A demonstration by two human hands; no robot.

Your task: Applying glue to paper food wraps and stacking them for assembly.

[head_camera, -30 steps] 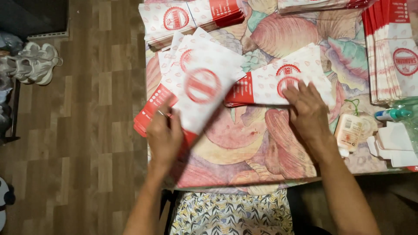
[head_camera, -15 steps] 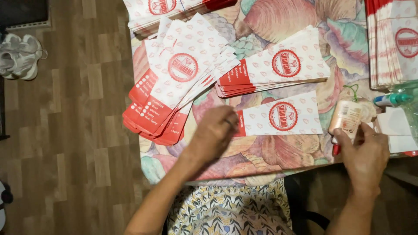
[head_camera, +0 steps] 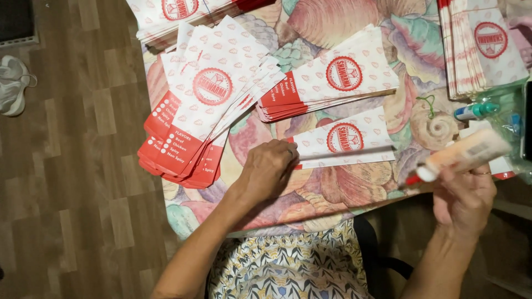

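Left hand (head_camera: 270,169) flat on paper sleeve (head_camera: 346,138)

1. Your left hand (head_camera: 270,170) rests knuckles-up on the red end of a single flat white-and-red paper sleeve (head_camera: 346,145), pinning it to the surface covered by a shell-patterned cloth (head_camera: 354,191).
2. Your right hand (head_camera: 464,199) holds a pale orange glue stick with a red cap (head_camera: 463,156) in a closed grip, off the surface's near edge.
3. A fanned pile of matching sleeves (head_camera: 208,105) lies to the left, overhanging the edge.
4. A neater stack of sleeves (head_camera: 332,77) lies just behind the single one.
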